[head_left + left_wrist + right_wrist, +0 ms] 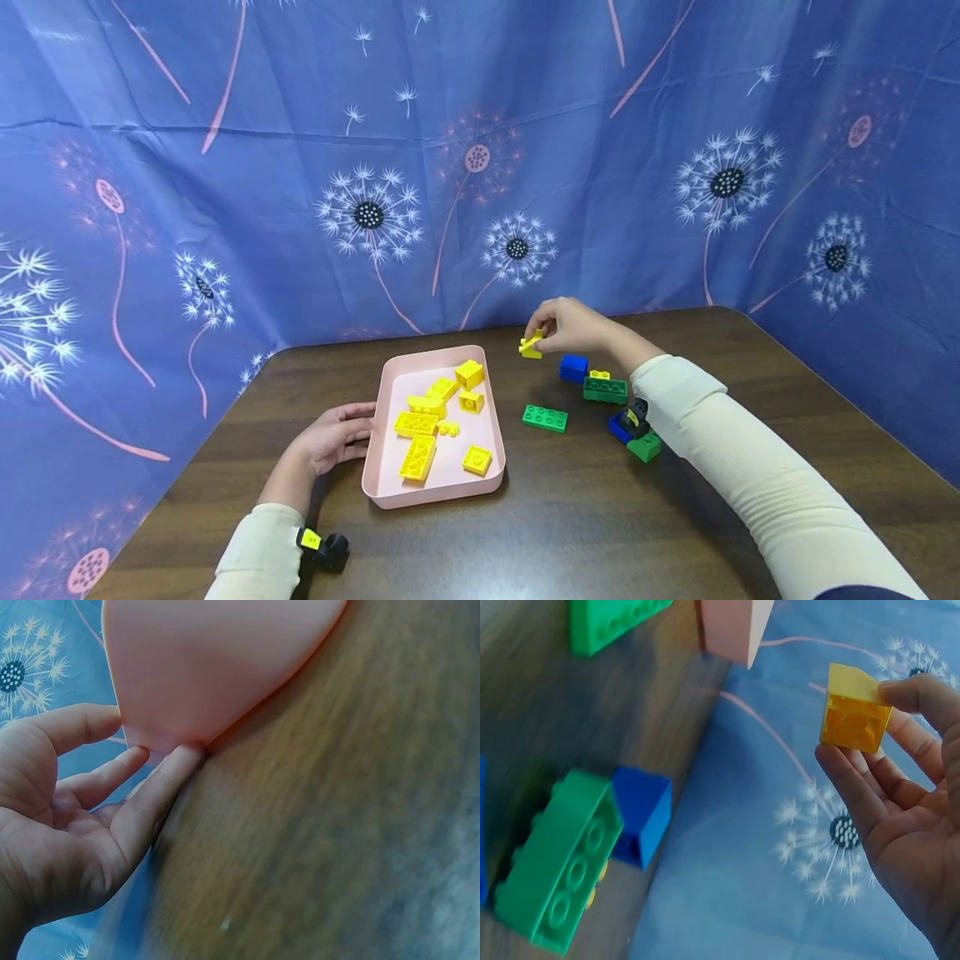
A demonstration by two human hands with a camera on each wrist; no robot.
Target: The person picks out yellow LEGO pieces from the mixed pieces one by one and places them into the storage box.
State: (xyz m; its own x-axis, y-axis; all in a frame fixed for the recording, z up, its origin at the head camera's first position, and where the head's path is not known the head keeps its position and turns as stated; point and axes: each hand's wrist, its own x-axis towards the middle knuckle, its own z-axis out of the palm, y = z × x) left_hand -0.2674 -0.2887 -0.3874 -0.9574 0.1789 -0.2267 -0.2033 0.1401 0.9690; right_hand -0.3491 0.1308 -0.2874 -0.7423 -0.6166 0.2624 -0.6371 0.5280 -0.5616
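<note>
My right hand (576, 325) pinches a small yellow toy brick (855, 709) between thumb and fingers, above the back of the table. Its hollow underside shows in the right wrist view. My left hand (333, 437) touches the outer left wall of a pink tray (429, 502) with fairly straight fingertips. Inside the tray lie several yellow bricks (417, 457) of different sizes, spread apart. Right of the tray, a flat green brick (545, 418) rests studs up.
Near my right forearm are a blue brick (573, 368), a dark green brick (605, 390) on its side, and a yellow brick (599, 375) partly behind it. Another blue and a green brick (645, 447) sit under the wrist. A blue dandelion-print cloth (450, 83) hangs behind the table.
</note>
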